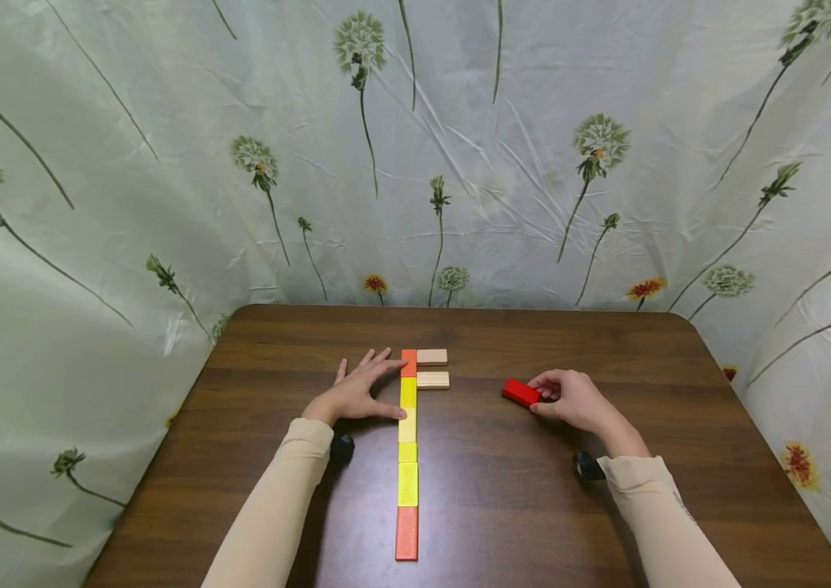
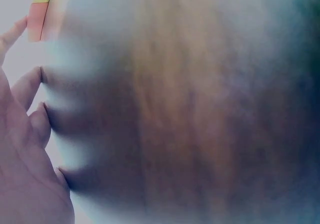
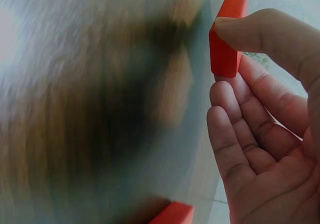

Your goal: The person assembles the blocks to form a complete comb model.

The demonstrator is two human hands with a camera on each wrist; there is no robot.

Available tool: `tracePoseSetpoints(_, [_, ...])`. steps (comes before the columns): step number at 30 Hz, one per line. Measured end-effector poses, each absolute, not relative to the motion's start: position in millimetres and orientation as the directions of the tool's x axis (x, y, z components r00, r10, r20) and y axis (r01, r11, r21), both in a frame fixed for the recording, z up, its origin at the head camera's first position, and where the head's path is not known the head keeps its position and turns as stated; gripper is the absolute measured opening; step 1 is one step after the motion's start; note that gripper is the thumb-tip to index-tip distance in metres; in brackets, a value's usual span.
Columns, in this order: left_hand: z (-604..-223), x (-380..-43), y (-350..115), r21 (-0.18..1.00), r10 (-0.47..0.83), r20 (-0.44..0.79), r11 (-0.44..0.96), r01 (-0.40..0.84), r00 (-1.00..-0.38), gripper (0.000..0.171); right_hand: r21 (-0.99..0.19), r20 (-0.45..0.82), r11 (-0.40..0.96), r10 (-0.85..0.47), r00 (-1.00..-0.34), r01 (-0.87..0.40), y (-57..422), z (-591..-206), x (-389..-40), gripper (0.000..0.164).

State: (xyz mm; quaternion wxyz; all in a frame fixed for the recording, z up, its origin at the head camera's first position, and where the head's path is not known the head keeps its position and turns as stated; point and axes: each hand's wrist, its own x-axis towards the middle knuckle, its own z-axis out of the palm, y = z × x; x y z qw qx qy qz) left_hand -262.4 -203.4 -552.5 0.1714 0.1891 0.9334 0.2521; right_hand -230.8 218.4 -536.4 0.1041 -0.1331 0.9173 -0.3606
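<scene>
A straight column of flat blocks runs down the table in the head view, with an orange-red block (image 1: 409, 363) at its far end. Below that come several yellow blocks (image 1: 407, 484), then a salmon-red block (image 1: 406, 533) nearest me. My left hand (image 1: 358, 394) lies spread along the column's left side, its index fingertip at the orange-red block and its thumb at a paler yellow one. Between thumb and fingers, my right hand (image 1: 573, 400) pinches a red block (image 3: 226, 44), to the right of the column. Two plain wooden blocks (image 1: 433, 380) extend rightward from the column's far end.
A brown wooden table (image 1: 504, 506) carries everything, its far edge against a pale flowered curtain (image 1: 489, 163). At the bottom of the right wrist view, part of another red piece (image 3: 175, 214) shows. Dark wrist devices (image 1: 342, 447) sit below both hands.
</scene>
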Motion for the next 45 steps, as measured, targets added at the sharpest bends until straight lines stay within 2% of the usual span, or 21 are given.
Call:
tracePoseSetpoints(13, [-546, -267, -199, 0.485, 0.426, -0.254, 0.833, 0.267, -0.868, 0.1, -0.712, -0.054, 0.671, -0.347, -0.936, -0.207, 199, -541, -235, 0.028])
tracePoseSetpoints(45, [-539, -264, -193, 0.477, 0.405, -0.265, 0.844, 0.246, -0.875, 0.097, -0.755, -0.04, 0.604, -0.43, -0.902, -0.254, 110, -548, -230, 0.026])
